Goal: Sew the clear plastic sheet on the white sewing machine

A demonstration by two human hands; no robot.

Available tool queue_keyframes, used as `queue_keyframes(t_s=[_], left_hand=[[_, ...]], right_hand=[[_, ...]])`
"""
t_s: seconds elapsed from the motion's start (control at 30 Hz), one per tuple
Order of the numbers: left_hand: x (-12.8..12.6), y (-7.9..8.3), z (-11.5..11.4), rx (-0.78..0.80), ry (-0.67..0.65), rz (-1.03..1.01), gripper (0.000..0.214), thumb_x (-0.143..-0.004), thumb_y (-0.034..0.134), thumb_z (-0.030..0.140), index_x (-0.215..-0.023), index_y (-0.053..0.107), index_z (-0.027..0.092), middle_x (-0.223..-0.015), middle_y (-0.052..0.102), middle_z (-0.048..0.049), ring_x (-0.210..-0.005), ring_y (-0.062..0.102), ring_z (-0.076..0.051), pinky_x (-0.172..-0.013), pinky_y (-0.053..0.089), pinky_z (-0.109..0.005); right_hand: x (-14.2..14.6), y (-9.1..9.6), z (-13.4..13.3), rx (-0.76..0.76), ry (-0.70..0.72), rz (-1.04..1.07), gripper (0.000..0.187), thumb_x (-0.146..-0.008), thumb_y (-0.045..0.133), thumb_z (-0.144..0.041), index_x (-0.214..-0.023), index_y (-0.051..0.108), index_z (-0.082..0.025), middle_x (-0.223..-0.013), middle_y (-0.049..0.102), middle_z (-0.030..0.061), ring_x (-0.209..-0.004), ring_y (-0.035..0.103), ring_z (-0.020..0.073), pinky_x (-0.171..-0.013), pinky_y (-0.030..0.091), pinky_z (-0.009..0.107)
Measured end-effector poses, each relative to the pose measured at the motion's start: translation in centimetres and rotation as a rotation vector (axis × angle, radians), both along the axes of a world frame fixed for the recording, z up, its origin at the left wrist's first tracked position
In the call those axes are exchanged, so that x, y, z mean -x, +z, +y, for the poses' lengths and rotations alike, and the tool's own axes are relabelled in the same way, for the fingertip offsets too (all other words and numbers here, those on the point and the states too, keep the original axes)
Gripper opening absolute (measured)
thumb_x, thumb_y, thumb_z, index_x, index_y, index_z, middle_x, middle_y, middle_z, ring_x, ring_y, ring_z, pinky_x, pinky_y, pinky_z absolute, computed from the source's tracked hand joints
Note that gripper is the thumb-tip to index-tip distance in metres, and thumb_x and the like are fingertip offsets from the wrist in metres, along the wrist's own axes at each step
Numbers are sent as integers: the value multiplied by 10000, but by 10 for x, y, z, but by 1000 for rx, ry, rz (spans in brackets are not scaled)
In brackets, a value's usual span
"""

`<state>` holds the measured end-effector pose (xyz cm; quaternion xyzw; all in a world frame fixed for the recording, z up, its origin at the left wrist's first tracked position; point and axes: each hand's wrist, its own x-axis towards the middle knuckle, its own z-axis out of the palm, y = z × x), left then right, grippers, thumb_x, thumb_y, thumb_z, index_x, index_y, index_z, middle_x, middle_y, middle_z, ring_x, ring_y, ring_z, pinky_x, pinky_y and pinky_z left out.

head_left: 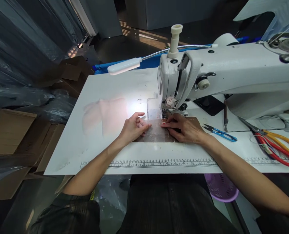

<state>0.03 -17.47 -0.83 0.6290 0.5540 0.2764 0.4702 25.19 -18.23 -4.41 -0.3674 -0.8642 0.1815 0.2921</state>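
Note:
A thin clear plastic sheet [156, 131] lies over a flat brown piece [194, 122] on the sewing table, just in front of the needle and presser foot [164, 113]. My left hand [134, 127] has its thumb and curled fingers closed at the sheet's left edge, with the index finger stretched above. From the right, my right hand [183, 128] presses its bunched fingertips onto the sheet beside the presser foot. A small red and white spot shows at those fingertips; I cannot tell what it is. The white sewing machine [222, 65] stands over the work.
Blue thread snips [219, 132] and red-and-orange-handled scissors [278, 143] lie to the right, near a dark flat object [209, 104]. A lit lamp [124, 66] hangs over the table. A ruler strip [159, 164] runs along the front edge; cardboard boxes [10, 131] stand left.

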Motion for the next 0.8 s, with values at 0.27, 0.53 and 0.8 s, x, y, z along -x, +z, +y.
queue_keyframes(t_s=[0.27,0.53,0.8], left_hand=[[1,-4,1,14,3,-37,552,-774,770,311,-1235,507,158,-756,659,30,-520,607,-89,-523,559,-245],[1,-4,1,15,7,-36,512,-778,768,284,-1208,519,163,-748,658,38,-522,610,-85,-521,555,-237],[0,-4,1,4,7,-38,507,-776,769,290,-1195,518,155,-726,657,35,-498,604,-88,-498,545,-230]], right_hand=[[-1,1,0,33,5,35,297,-887,548,-198,-1109,745,-203,-1069,624,118,-1000,615,221,-915,547,427],[-1,1,-1,33,-5,15,299,-890,548,-201,-1117,744,-197,-1075,615,128,-1007,613,223,-931,536,429],[-6,10,-7,24,145,-52,323,-867,546,-186,-1112,745,-254,-1089,624,105,-1026,589,229,-921,504,446]])
